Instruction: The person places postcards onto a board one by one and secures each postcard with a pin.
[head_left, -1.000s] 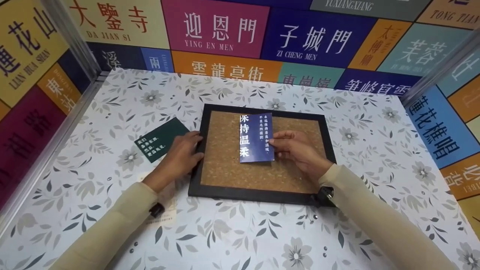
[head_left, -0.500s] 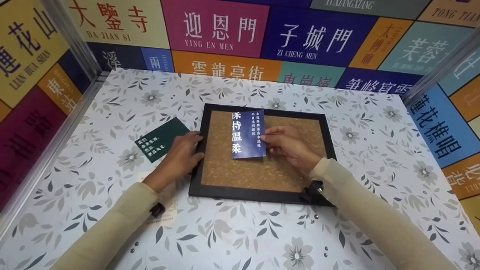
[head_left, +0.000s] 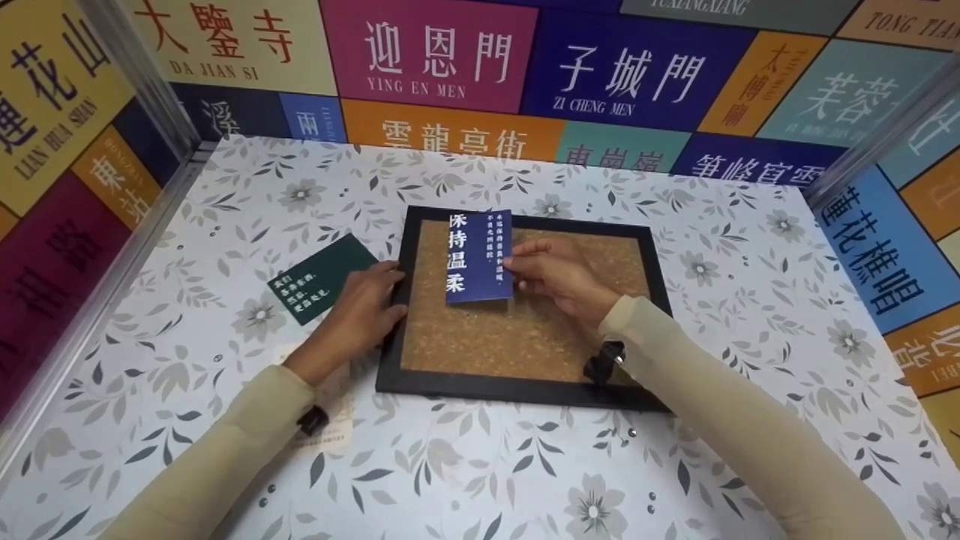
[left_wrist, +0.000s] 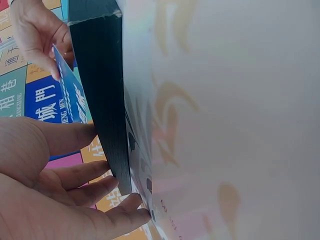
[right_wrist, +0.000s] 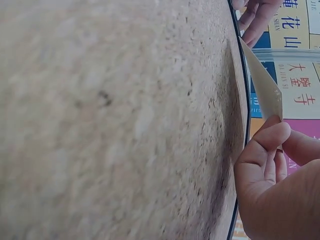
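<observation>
My right hand (head_left: 561, 279) pinches the right edge of a dark blue card (head_left: 480, 256) with white Chinese characters. The card is held over the upper left part of a cork board (head_left: 465, 341) with a black frame (head_left: 495, 386). Its pale underside shows in the right wrist view, where the card slants above the cork; contact at its far edge cannot be told. My left hand (head_left: 358, 306) touches the board's left side; in the left wrist view its extended fingers (left_wrist: 82, 175) lie along the black frame's edge. Under that hand, a dark green card (head_left: 319, 281) is partly covered.
A cream paper (head_left: 334, 435) lies partly under the left forearm. Small shiny beads or pins (head_left: 630, 433) appear near the board's front right edge. The tabletop (head_left: 450, 480) has a floral print, and colourful panels (head_left: 435, 56) with lettering enclose its back and sides.
My right hand has carried the blue card leftward and slightly away from me over the cork. The left hand and the board have stayed in place.
</observation>
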